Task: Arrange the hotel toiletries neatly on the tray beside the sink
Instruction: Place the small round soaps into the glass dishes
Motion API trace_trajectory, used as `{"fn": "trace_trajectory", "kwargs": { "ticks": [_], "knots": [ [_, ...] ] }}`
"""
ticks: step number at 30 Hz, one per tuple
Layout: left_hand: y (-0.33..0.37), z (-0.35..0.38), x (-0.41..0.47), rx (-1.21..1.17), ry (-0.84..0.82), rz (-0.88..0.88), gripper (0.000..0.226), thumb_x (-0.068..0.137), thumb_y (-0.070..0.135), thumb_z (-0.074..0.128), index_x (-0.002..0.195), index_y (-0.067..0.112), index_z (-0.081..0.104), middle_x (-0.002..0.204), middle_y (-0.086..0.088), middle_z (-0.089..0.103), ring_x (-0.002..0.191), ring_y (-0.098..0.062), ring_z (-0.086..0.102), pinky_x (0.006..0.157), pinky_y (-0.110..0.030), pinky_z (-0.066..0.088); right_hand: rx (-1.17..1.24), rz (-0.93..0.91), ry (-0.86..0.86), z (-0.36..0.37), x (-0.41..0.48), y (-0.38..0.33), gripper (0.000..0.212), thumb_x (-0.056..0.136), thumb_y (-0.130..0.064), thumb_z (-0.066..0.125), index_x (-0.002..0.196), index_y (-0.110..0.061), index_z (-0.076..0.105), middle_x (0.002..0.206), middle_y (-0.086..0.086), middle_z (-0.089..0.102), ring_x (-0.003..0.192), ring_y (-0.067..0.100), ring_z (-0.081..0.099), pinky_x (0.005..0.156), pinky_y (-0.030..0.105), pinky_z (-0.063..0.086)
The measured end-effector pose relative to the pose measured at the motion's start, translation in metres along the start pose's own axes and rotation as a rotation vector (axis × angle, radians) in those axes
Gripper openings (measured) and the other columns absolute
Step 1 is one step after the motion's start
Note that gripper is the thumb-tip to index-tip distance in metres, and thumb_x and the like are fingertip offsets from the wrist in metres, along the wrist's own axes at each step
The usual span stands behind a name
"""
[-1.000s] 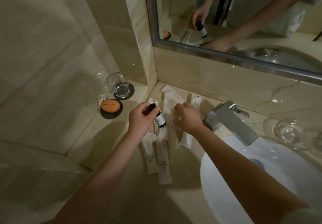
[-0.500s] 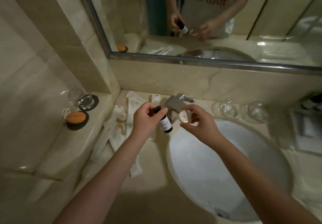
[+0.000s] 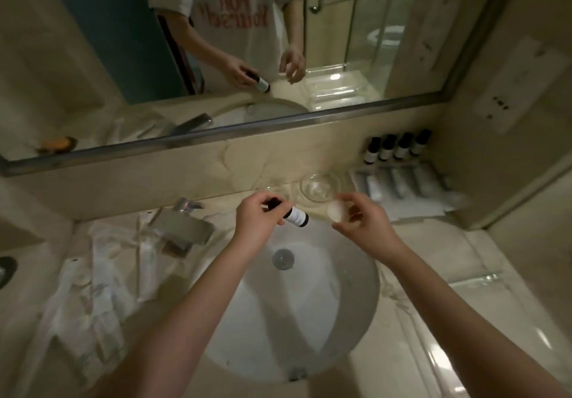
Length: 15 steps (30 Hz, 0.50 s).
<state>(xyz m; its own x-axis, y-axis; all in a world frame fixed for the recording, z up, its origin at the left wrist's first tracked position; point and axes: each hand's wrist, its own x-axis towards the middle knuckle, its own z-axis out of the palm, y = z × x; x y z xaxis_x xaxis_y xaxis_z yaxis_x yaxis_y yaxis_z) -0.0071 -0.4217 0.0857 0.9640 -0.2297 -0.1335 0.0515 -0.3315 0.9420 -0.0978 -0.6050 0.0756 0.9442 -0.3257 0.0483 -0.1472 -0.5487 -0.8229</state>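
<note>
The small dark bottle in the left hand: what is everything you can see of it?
The small dark bottle has a dark body, perhaps glass or plastic, a white label with print too small to read, and a dark cap. It is tilted, cap up-left, base down-right, in the air over the back of the sink. The left hand grips its cap end; nothing else touches it. The right hand, pinching a small pale round item, is apart from it.

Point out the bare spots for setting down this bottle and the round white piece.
Bare counter lies right of the basin, in front of the tray. Crowded: sachets cover the counter left of the basin, beside the faucet; two glasses stand behind the basin; four bottles line the tray's back.
</note>
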Motion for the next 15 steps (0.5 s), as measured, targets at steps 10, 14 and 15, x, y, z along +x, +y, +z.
{"fn": "trace_trajectory", "kwargs": {
  "ticks": [10,14,15],
  "knots": [
    [0.036,0.113,0.088,0.145,0.013,0.003,0.018,0.076,0.017,0.069,0.067,0.021,0.054,0.081,-0.010,0.064,0.070,-0.030,0.064,0.065,-0.035,0.049,0.068,0.134,0.172,-0.070,0.049,0.074,0.042,0.074,-0.004,0.074,0.113,-0.012,0.061,0.106,0.000,0.051,0.083,0.015,0.056,0.075,0.023,0.047],
    [0.049,0.146,0.127,0.296,0.014,0.089,0.015,0.080,0.021,0.067,0.088,0.010,0.062,0.087,-0.007,0.063,0.081,-0.025,0.060,0.067,-0.028,0.042,0.096,0.169,0.191,-0.074,0.068,0.098,0.043,0.075,-0.007,0.074,0.115,-0.012,0.060,0.110,0.000,0.052,0.090,0.015,0.057,0.075,0.020,0.047],
    [0.051,0.154,0.136,0.348,0.014,0.124,0.020,0.080,0.022,0.068,0.093,0.007,0.063,0.089,-0.008,0.063,0.083,-0.025,0.060,0.069,-0.026,0.040,0.108,0.180,0.192,-0.074,0.072,0.104,0.043,0.075,-0.007,0.075,0.115,-0.012,0.060,0.111,0.000,0.052,0.091,0.015,0.056,0.076,0.021,0.047]
  ]
}}
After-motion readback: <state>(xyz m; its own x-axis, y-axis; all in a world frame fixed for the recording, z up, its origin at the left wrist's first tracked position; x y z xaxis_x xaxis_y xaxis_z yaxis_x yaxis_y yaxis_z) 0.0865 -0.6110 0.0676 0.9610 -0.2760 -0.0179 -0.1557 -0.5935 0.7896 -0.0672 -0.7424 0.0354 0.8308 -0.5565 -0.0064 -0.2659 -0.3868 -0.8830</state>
